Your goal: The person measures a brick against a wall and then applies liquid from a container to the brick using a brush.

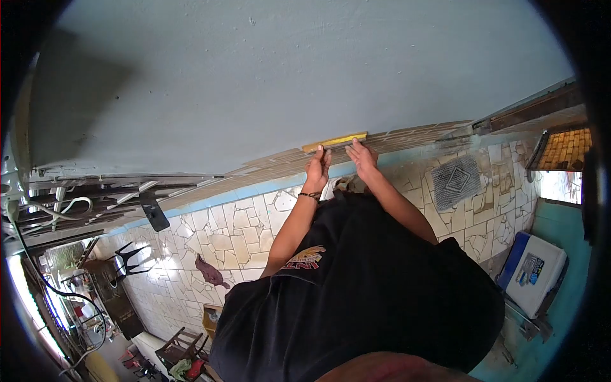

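Black shirt [369, 280] bears half-legible lettering [301, 265] while both hands [316, 169] grasp a yellow bar [337, 141] at the wall [305, 76].

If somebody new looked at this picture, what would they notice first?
Probably the bright yellow strip at the lower edge of the grey wall, with the left hand and right hand touching it. Next, perhaps the black shirt filling the lower middle, then the white-and-blue cooler at lower right.

Yellow bar [335, 142]; grey wall [286, 76]; black shirt [363, 280]; diamond-patterned grey mat [456, 183].
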A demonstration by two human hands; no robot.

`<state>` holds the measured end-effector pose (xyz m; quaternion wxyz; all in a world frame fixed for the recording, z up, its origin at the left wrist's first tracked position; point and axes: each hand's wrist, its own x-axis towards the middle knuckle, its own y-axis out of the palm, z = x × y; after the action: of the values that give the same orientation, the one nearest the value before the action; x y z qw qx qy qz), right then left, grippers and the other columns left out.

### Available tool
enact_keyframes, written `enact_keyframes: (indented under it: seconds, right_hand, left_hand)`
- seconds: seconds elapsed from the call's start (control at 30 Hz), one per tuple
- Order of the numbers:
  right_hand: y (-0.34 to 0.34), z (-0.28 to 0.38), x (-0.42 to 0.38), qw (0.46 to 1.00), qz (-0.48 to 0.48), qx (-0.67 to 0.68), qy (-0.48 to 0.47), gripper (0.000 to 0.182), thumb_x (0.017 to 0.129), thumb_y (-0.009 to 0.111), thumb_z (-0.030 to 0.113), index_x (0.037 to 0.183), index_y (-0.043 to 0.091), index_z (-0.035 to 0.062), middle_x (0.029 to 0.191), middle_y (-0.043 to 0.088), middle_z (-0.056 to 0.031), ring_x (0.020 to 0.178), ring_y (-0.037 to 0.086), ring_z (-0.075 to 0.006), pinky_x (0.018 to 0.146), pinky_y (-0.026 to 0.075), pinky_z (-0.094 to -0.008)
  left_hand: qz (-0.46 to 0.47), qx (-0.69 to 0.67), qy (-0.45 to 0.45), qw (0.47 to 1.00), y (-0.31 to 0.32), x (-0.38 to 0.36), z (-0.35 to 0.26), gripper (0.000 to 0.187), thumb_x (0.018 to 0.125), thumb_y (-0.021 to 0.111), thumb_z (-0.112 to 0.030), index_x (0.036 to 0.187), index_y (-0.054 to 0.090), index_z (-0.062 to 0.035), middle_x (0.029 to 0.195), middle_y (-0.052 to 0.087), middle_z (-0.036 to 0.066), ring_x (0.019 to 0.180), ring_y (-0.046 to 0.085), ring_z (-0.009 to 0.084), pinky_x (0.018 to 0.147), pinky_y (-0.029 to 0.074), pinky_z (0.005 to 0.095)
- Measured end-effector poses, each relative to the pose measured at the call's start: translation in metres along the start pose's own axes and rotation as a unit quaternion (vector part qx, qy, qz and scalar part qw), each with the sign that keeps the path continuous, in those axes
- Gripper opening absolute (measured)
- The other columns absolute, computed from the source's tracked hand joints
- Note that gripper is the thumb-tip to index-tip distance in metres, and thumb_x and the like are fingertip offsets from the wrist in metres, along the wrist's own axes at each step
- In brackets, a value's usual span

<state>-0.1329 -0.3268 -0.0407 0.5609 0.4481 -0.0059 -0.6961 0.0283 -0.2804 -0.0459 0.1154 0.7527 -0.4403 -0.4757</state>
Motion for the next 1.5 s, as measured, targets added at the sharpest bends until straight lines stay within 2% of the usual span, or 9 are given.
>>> enact_keyframes:
  seconds: [0.07, 0.17, 0.47, 0.57, 0.87, 1.17, 1.27, 1.37, 1.5]
  right_hand:
    - [0.000, 0.003, -0.001, 1.000, 0.004, 0.005, 0.018, 0.036, 0.086, 0.072, 0.020, 0.111, 0.057, -0.0011, 0.116, 0.059, -0.0144, 0.108, 0.060, -0.0275, 0.092, 0.050, -0.0361]
    - [-0.007, 0.003, 0.002, 0.999, 0.001, -0.003, 0.039, 0.037, 0.085, 0.073, 0.022, 0.111, 0.058, 0.0019, 0.113, 0.060, -0.0114, 0.104, 0.060, -0.0237, 0.088, 0.048, -0.0336]
    - [-0.016, -0.002, -0.003, 0.997, 0.015, -0.008, 0.070, 0.041, 0.082, 0.070, 0.029, 0.115, 0.057, 0.0079, 0.103, 0.058, -0.0095, 0.090, 0.056, -0.0207, 0.079, 0.046, -0.0329]
    - [-0.023, -0.007, -0.002, 0.998, 0.017, -0.006, 0.066, 0.042, 0.081, 0.069, 0.030, 0.116, 0.056, 0.0087, 0.104, 0.058, -0.0090, 0.090, 0.056, -0.0207, 0.080, 0.045, -0.0342]
    - [-0.029, -0.007, -0.018, 0.997, 0.006, -0.054, 0.056, 0.039, 0.081, 0.068, 0.032, 0.112, 0.058, 0.0106, 0.105, 0.057, -0.0051, 0.088, 0.056, -0.0196, 0.078, 0.043, -0.0336]
    - [-0.037, -0.004, -0.034, 0.995, -0.006, -0.080, 0.061, 0.037, 0.081, 0.070, 0.035, 0.109, 0.058, 0.0130, 0.111, 0.055, -0.0032, 0.088, 0.056, -0.0187, 0.077, 0.042, -0.0356]
    - [-0.044, -0.002, -0.037, 0.999, 0.010, -0.040, 0.030, 0.041, 0.082, 0.067, 0.045, 0.105, 0.058, 0.0114, 0.107, 0.057, -0.0055, 0.089, 0.057, -0.0214, 0.079, 0.042, -0.0364]
    - [-0.061, 0.006, -0.036, 0.990, 0.071, 0.104, 0.067, 0.048, 0.085, 0.059, 0.056, 0.096, 0.057, 0.0099, 0.098, 0.060, -0.0075, 0.088, 0.058, -0.0242, 0.081, 0.042, -0.0374]
    - [-0.058, 0.029, -0.053, 0.982, 0.024, 0.087, 0.168, 0.055, 0.088, 0.044, 0.063, 0.085, 0.054, 0.0093, 0.088, 0.062, -0.0092, 0.077, 0.059, -0.0263, 0.071, 0.045, -0.0367]
  left_hand:
    - [0.006, 0.002, -0.007, 1.000, -0.002, 0.000, 0.002, 0.048, 0.091, 0.066, -0.034, 0.124, 0.050, -0.0016, 0.126, 0.052, 0.012, 0.113, 0.057, 0.0208, 0.092, 0.050, 0.0297]
    - [-0.027, 0.005, -0.018, 0.999, -0.002, -0.007, -0.001, 0.042, 0.090, 0.068, -0.036, 0.115, 0.057, -0.0034, 0.111, 0.059, 0.007, 0.105, 0.061, 0.0199, 0.083, 0.054, 0.0278]
    - [-0.023, 0.031, -0.018, 0.999, -0.008, -0.017, 0.001, 0.043, 0.089, 0.068, -0.039, 0.117, 0.057, -0.0073, 0.113, 0.059, 0.005, 0.101, 0.060, 0.0174, 0.085, 0.049, 0.0295]
    - [0.005, 0.068, -0.022, 0.997, -0.014, -0.021, 0.002, 0.069, 0.089, 0.065, -0.045, 0.139, 0.041, -0.0033, 0.140, 0.045, 0.011, 0.121, 0.051, 0.0218, 0.099, 0.041, 0.0331]
    - [-0.018, 0.056, -0.011, 0.998, -0.012, -0.037, 0.007, 0.054, 0.089, 0.066, -0.043, 0.125, 0.053, -0.0048, 0.125, 0.055, 0.008, 0.111, 0.054, 0.0184, 0.090, 0.045, 0.0300]
    - [-0.017, 0.036, -0.034, 0.999, -0.023, -0.045, 0.023, 0.054, 0.090, 0.064, -0.044, 0.126, 0.052, -0.0054, 0.126, 0.054, 0.008, 0.113, 0.053, 0.0191, 0.089, 0.044, 0.0293]
    - [-0.004, 0.008, -0.041, 0.999, -0.025, -0.048, 0.030, 0.053, 0.091, 0.063, -0.045, 0.125, 0.053, -0.0063, 0.127, 0.054, 0.008, 0.112, 0.053, 0.0190, 0.089, 0.045, 0.0298]
    - [0.006, -0.001, -0.016, 1.000, -0.012, -0.065, 0.034, 0.050, 0.091, 0.062, -0.046, 0.122, 0.053, -0.0080, 0.125, 0.055, 0.007, 0.109, 0.053, 0.0183, 0.089, 0.045, 0.0310]
    - [0.028, -0.052, -0.009, 0.998, -0.013, -0.075, 0.057, 0.046, 0.091, 0.061, -0.046, 0.119, 0.053, -0.0106, 0.120, 0.056, 0.005, 0.107, 0.053, 0.0171, 0.087, 0.045, 0.0321]
